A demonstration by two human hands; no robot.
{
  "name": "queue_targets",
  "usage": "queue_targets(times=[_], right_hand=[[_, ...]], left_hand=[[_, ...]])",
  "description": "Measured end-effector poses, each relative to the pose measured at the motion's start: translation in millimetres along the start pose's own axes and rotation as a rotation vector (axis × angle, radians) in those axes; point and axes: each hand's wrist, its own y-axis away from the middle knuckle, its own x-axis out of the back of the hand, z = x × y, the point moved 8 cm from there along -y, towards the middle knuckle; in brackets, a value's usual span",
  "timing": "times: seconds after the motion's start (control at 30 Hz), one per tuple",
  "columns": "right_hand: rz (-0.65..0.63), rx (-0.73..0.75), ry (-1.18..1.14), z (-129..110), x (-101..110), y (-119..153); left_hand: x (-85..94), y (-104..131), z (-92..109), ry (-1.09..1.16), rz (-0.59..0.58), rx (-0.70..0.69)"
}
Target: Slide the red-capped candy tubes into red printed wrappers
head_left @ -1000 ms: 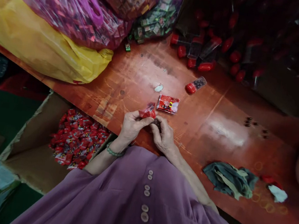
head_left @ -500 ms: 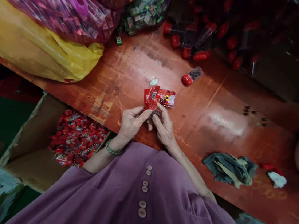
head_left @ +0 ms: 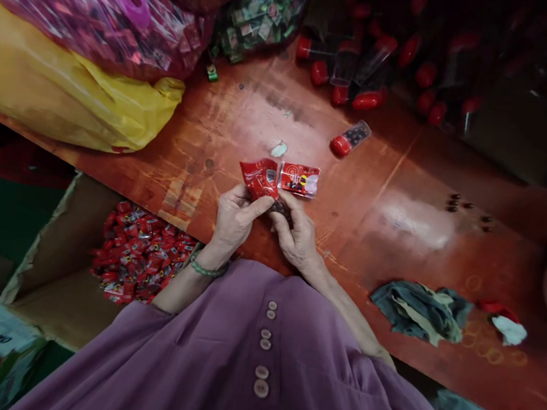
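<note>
Above the table's near edge my left hand (head_left: 235, 219) pinches a red printed plastic packet (head_left: 258, 175) between thumb and fingers. Its top flares out to the upper left. My right hand (head_left: 296, 233) closes on the packet's dark lower end (head_left: 280, 207), mostly covered by my fingers; what is inside I cannot make out. Just beyond my fingers a flat red printed packet (head_left: 299, 180) lies on the table. Farther back lies a clear tube with a red cap (head_left: 351, 138), filled with dark balls.
Several red-capped tubes (head_left: 368, 100) lie at the back. Plastic bags (head_left: 128, 119) fill the table's left. A cardboard box (head_left: 61, 231) with small red packets (head_left: 147, 249) stands at lower left. At right are dark balls (head_left: 454, 203), a crumpled cloth (head_left: 421, 310) and rubber bands (head_left: 493, 355).
The red packet has tilted and shifted left, away from the flat packet, with its top spread wider. My left hand moved slightly left; the right still grips the lower end.
</note>
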Motion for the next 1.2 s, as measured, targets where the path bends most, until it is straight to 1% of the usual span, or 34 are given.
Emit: queue_targets(times=[0.07,0.13,0.2,0.27,0.3,0.33,0.37,0.43,0.53,0.6,0.67,0.73,0.8,0.9,0.93,0.97,1.0,1.03,1.13,1.2], right_hand=[[-0.005,0.005,0.062,-1,3,0],[-0.024,-0.035,0.038,3,4,1],[-0.048,-0.106,-0.104,9,2,1],[-0.088,-0.179,-0.295,14,-2,1],[-0.104,-0.203,-0.362,15,-4,0],[-0.108,-0.213,-0.382,15,-5,0],[-0.097,-0.206,-0.349,14,-3,-2],[-0.042,-0.145,-0.185,8,4,-5],[0.003,-0.034,0.036,-4,10,-9],[-0.001,0.004,0.081,-7,10,-10],[-0.007,0.02,0.087,-7,9,-9],[-0.011,0.007,0.073,-6,8,-8],[-0.028,-0.053,0.011,-1,5,-6],[-0.114,-0.164,-0.24,6,-4,-4],[-0.144,-0.18,-0.313,7,-7,-4],[-0.159,-0.175,-0.338,7,-9,-4],[-0.153,-0.151,-0.305,7,-8,-4],[-0.127,-0.112,-0.222,6,-5,-5],[-0.009,0.012,0.084,3,7,-5],[0.036,0.057,0.157,2,10,-5]], left_hand=[[-3.7,-2,-2,-0.019,-0.037,0.029],[-9.8,-2,-6,-0.045,-0.129,0.071],[-14.3,-2,-9,-0.078,-0.219,0.118],[-15.4,-2,-12,-0.121,-0.264,0.148],[-15.2,-2,-12,-0.142,-0.268,0.155],[-14.8,-3,-12,-0.158,-0.263,0.16],[-14.6,-3,-12,-0.168,-0.251,0.163],[-15.1,-3,-10,-0.155,-0.217,0.164],[-16.9,-5,-6,-0.065,-0.16,0.135],[-16.8,-6,-4,-0.025,-0.132,0.111],[-16.4,-8,-3,-0.025,-0.129,0.107],[-16.9,-9,-4,-0.039,-0.161,0.116],[-18.7,-9,-3,-0.061,-0.216,0.134],[-22.3,-8,-3,-0.136,-0.296,0.17],[-23.4,-7,-3,-0.159,-0.309,0.178],[-24.5,-6,-3,-0.176,-0.314,0.179],[-25.5,-6,-2,-0.182,-0.308,0.169],[-26.3,-6,-1,-0.18,-0.29,0.152],[-26.7,-6,-1,-0.173,-0.205,0.092],[-26.1,-6,-4,-0.197,-0.16,0.088]])
